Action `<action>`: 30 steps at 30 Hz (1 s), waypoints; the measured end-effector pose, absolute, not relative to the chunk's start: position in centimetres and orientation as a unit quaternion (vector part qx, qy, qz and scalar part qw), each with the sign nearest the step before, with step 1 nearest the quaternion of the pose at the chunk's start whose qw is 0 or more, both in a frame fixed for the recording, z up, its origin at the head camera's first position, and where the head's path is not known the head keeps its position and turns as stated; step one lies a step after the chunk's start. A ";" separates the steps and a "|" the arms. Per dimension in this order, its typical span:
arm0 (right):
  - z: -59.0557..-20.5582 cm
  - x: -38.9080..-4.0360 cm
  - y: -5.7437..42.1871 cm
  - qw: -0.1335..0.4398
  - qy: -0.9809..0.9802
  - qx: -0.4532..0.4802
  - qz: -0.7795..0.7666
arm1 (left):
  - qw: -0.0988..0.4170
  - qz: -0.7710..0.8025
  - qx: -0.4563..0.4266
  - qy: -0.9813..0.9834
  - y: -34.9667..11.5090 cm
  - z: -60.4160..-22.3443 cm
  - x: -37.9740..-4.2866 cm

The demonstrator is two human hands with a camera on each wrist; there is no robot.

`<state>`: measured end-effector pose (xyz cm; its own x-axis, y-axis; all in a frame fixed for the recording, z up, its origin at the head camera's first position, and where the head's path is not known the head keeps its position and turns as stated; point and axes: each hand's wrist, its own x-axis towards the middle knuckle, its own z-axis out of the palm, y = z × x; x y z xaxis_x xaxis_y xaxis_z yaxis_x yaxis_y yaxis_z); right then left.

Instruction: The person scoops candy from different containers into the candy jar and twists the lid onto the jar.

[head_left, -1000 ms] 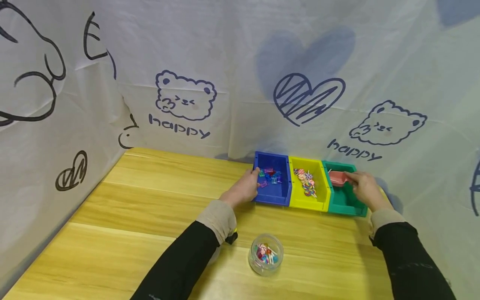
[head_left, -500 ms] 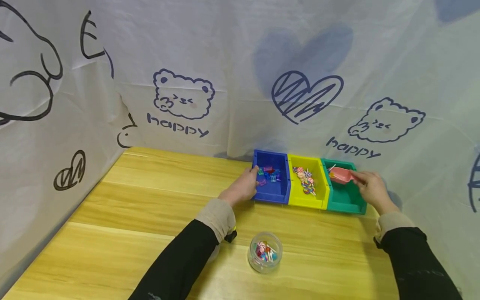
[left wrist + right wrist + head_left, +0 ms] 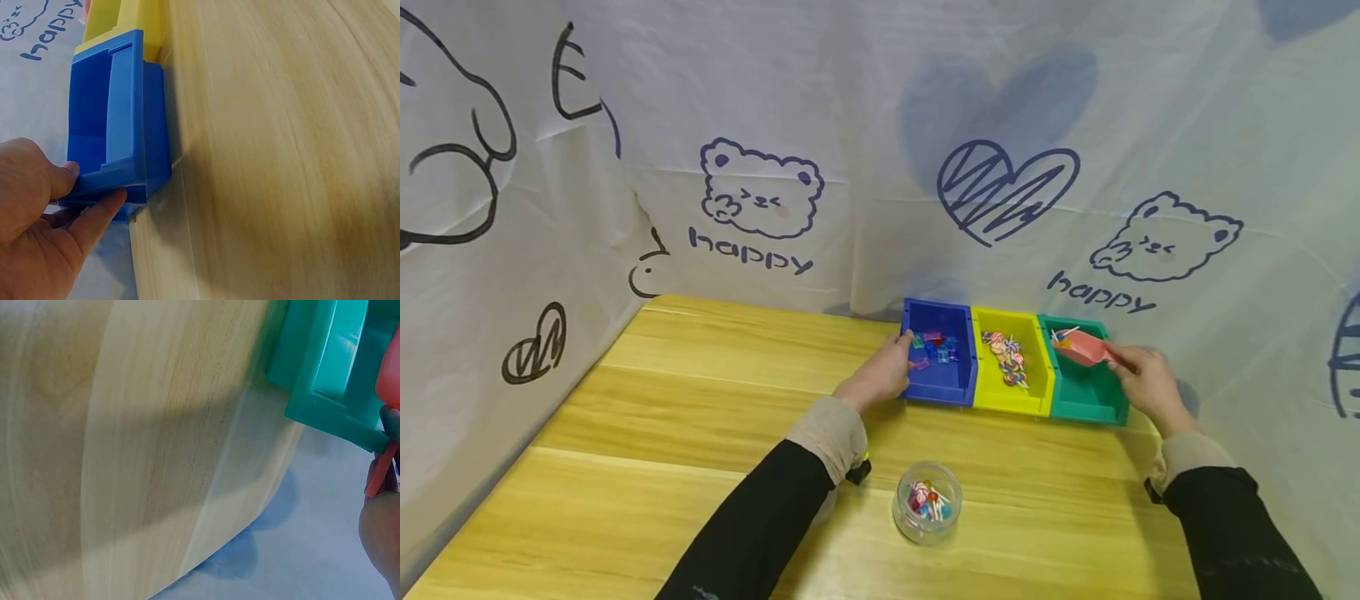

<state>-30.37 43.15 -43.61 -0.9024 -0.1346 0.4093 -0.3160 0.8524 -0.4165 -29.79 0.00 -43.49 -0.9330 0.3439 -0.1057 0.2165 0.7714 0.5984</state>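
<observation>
In the head view a blue bin [image 3: 938, 390], a yellow bin [image 3: 994, 395] and a green bin [image 3: 1088, 403] stand joined in a row. My left hand [image 3: 882, 372] holds the blue bin's left wall; the left wrist view shows the thumb on the rim and fingers against the outside. My right hand [image 3: 1150, 387] grips the handle of a pink scoop [image 3: 1084, 347], tilted over the green bin. Small lollipops [image 3: 1062, 338] lie at the scoop's front end. Clear coloured pieces [image 3: 942, 350] are in the blue bin, swirl lollipops [image 3: 1007, 360] in the yellow.
A clear round jar [image 3: 922, 535] with mixed candies stands nearer me on the wooden table [image 3: 722, 383]. Directly behind the bins hangs a white cloth [image 3: 872, 250] with drawings. Another cloth wall [image 3: 497, 317] borders the table's left side.
The pink scoop has risen a little and tilted inside the green bin, with candies now visible at its front. My right hand has shifted slightly right; the left hand keeps its hold.
</observation>
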 end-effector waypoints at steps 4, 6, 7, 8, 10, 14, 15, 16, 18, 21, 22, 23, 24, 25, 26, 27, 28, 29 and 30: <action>-43.3 -29.9 43.4 0.176 -0.946 0.104 0.250 | 0.105 0.310 0.152 0.933 0.3 -43.5 -29.9; -43.1 -29.6 43.5 0.169 -0.949 0.094 0.251 | 0.111 0.319 0.152 0.929 0.2 -43.5 -29.9; -42.9 -29.5 43.4 0.165 -0.949 0.088 0.253 | 0.113 0.326 0.152 0.926 0.2 -43.5 -30.0; -42.7 -29.3 43.3 0.161 -0.950 0.084 0.256 | 0.118 0.338 0.151 0.922 0.1 -43.5 -30.0; -42.1 -29.1 43.0 0.156 -0.950 0.076 0.261 | 0.119 0.348 0.150 0.917 0.0 -43.6 -30.2; -41.1 -28.5 42.0 0.154 -0.946 0.067 0.276 | 0.118 0.368 0.150 0.910 -0.3 -43.7 -30.3; -40.9 -28.4 41.8 0.155 -0.945 0.066 0.281 | 0.115 0.365 0.150 0.911 -0.4 -43.7 -30.3; -40.8 -28.2 41.5 0.158 -0.944 0.063 0.284 | 0.116 0.368 0.150 0.910 -0.5 -43.7 -30.3; -40.5 -28.0 41.0 0.167 -0.941 0.062 0.289 | 0.115 0.369 0.146 0.911 -0.7 -43.8 -30.3; -40.3 -27.6 40.3 0.185 -0.937 0.061 0.289 | 0.109 0.368 0.142 0.913 -0.9 -43.9 -30.3; -40.2 -27.4 40.1 0.193 -0.936 0.061 0.289 | 0.106 0.369 0.141 0.912 -0.9 -43.9 -30.2; -40.0 -27.3 39.9 0.200 -0.933 0.064 0.292 | 0.102 0.372 0.141 0.912 -1.0 -43.9 -30.2; -39.9 -27.1 39.6 0.206 -0.932 0.064 0.293 | 0.097 0.374 0.142 0.911 -1.1 -43.9 -30.1; -39.7 -26.8 39.4 0.211 -0.930 0.066 0.295 | 0.091 0.378 0.143 0.910 -1.1 -43.9 -30.0; -39.6 -26.6 39.2 0.218 -0.926 0.069 0.299 | 0.083 0.382 0.146 0.909 -1.2 -43.8 -29.9; -39.4 -26.4 38.9 0.224 -0.923 0.071 0.303 | 0.077 0.387 0.148 0.907 -1.3 -43.8 -29.8; -39.3 -26.2 38.7 0.230 -0.920 0.074 0.308 | 0.070 0.394 0.149 0.904 -1.4 -43.7 -29.7; -39.2 -25.9 38.5 0.234 -0.918 0.076 0.310 | 0.064 0.399 0.152 0.902 -1.5 -43.6 -29.5; -39.1 -25.7 38.3 0.240 -0.916 0.078 0.311 | 0.059 0.407 0.154 0.898 -1.6 -43.5 -29.4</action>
